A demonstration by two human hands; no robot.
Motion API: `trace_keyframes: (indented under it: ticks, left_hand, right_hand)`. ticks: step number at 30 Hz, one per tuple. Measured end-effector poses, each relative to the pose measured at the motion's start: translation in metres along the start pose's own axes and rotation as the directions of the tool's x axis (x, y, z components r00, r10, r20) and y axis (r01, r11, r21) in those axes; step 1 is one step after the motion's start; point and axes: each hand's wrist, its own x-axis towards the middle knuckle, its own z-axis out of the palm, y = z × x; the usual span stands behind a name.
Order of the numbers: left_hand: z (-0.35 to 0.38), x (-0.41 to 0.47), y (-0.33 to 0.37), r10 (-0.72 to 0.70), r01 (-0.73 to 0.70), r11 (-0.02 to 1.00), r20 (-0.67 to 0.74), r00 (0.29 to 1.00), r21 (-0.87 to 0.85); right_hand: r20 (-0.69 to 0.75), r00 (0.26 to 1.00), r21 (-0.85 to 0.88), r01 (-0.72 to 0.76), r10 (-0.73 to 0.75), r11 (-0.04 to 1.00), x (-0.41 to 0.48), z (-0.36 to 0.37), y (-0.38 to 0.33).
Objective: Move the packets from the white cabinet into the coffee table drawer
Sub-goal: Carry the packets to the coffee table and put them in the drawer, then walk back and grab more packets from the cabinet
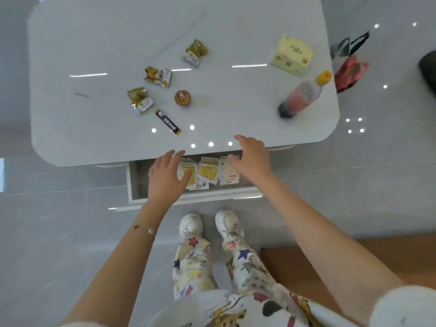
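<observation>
The coffee table drawer [135,182] stands pulled out under the white table top [118,38]. Several flat packets [208,173], yellow and pale ones, lie side by side inside it. My left hand [166,177] hovers over the left packets with fingers straight and spread, holding nothing. My right hand [251,159] hangs over the right end of the drawer and the table edge, fingers relaxed and empty. The white cabinet is out of view.
On the table top lie three gold snack wrappers [157,76], a small round brown item [182,97], a black stick pack [168,121], a yellow box [292,55] and a pink bottle [302,96]. Bags [349,67] sit on the floor at right. My feet [191,224] stand before the drawer.
</observation>
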Motion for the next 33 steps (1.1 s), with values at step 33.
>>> trace_keyframes:
  ticks: [33]
  left_hand:
    - [-0.295, -0.380, -0.124, -0.457, 0.614, 0.789, -0.677, 0.577, -0.008]
  right_hand:
    - [0.286, 0.299, -0.402, 0.900, -0.910, 0.169, -0.255, -0.047, -0.428]
